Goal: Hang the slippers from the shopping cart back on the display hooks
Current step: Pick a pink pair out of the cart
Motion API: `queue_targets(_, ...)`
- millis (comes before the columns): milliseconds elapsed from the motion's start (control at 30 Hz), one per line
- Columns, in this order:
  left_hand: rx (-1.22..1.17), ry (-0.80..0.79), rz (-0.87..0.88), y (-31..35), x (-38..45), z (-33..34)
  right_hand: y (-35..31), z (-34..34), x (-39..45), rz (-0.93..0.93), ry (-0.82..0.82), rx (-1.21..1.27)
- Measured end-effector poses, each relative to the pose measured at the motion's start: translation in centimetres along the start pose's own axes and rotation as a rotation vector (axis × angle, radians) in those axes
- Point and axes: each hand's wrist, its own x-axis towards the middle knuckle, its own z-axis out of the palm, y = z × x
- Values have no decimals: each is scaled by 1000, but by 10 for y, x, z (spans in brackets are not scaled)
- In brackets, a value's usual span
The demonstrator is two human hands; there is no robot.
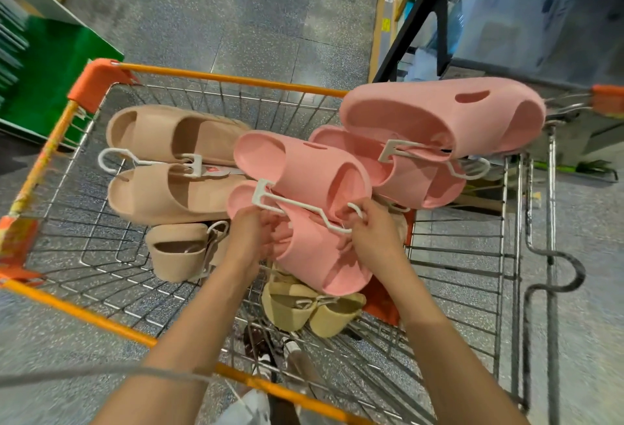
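head view, looking steeply down into a shopping cart

one wide-angle camera sits at head height and faces forward and down, close over the shopping cart (216, 79), whose wire basket fills most of the frame. both forearms enter from the bottom edge, with the left hand (250, 235) and right hand (373, 232) near the centre, well within reach of the lens. straight lines bow toward the edges. the speckled floor (236, 12) takes the top, with shelving (506, 12) at upper right. there is no second view.

Bare cart (50, 154) floor front-left; 2 pink slipper pairs (422, 140) crowd the right.
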Motion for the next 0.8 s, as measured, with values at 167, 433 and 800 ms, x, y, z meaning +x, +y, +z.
queue_targets(167,258,191,196,-4,10,-6,-2,-16,-25,-113,84,-57)
queue_targets(433,633,188,771,34,-28,24,-31,-74,-83,-466,275,-174)
queue_targets(800,707,-745,1706,73,-238,131,-74,-183,-225,-710,781,-248)
